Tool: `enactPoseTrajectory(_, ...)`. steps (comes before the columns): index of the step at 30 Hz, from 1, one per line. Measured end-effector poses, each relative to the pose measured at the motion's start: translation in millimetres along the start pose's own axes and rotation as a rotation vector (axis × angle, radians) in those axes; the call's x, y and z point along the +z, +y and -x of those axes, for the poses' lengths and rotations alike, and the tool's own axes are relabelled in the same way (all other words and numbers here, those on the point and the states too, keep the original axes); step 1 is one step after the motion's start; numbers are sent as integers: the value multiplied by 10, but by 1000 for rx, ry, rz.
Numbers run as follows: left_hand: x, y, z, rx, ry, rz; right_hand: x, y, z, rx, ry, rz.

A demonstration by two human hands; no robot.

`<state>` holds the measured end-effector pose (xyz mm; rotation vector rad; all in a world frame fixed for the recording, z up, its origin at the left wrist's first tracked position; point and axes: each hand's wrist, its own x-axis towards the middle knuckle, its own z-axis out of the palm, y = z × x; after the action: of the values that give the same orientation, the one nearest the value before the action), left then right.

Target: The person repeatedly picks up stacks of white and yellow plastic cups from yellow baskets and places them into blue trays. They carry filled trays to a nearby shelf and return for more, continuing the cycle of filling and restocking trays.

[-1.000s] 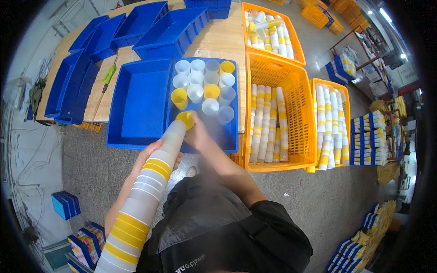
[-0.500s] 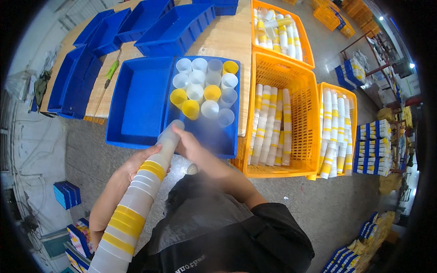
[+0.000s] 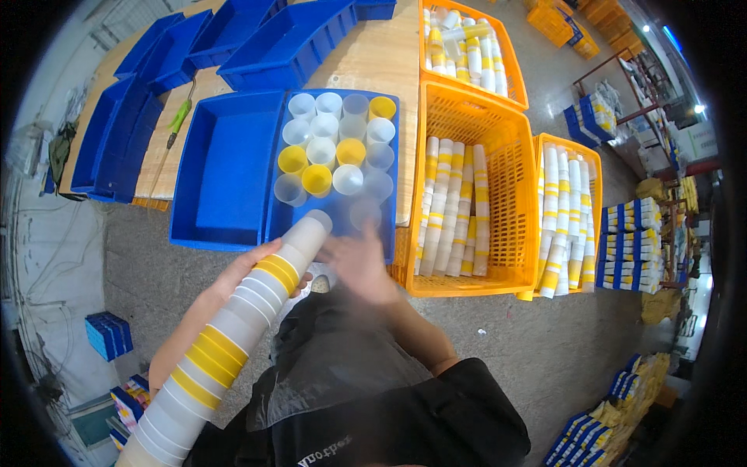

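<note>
My left hand (image 3: 253, 268) is wrapped round a long stack of nested cups (image 3: 226, 335), frosted white with yellow bands. The stack slants from the lower left up to the front edge of a blue bin (image 3: 278, 222). Rows of upright cups (image 3: 321, 149), white, frosted and yellow, fill much of that bin. My right hand (image 3: 362, 268), smeared by motion, is over the bin's front edge. Its fingertips are at a frosted cup (image 3: 364, 214) in the front part; whether they grip it is unclear.
Left of the cups lies another blue bin (image 3: 226, 167). More blue bins (image 3: 272, 58) and a green-handled tool (image 3: 180, 117) rest on the wooden table (image 3: 358, 66). On the right stand orange crates (image 3: 513, 194) holding cup stacks (image 3: 451, 206). Blue bins (image 3: 630, 237) are piled farther right.
Another frosted cup now stands at the left of the front cups, and one more is by my right fingertips. My right hand has left the stack's top and moved right. The view shifted slightly.
</note>
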<state>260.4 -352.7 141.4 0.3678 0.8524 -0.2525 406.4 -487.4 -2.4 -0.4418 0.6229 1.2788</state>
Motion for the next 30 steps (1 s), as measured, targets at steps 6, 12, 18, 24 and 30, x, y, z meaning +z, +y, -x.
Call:
enactPoseTrajectory(6, -62, 124, 164, -47, 206, -143, 105, 189, -122, -105, -247, 516)
enactPoseTrajectory(12, -181, 68, 324, 39, 109, -160, 263, 384, -113, 162, -277, 439)
enactPoseTrajectory(18, -239, 52, 452, 34, 215, -200, 259, 477, -226, -21, -217, 376)
enactPoseTrajectory(24, -363, -23, 630, 82, 222, -171, 444, 615, -238, 267, -337, 535)
enactPoseTrajectory(30, -490, -49, 819, 153, 165, -163, 497, 605, -239, 214, -129, 353)
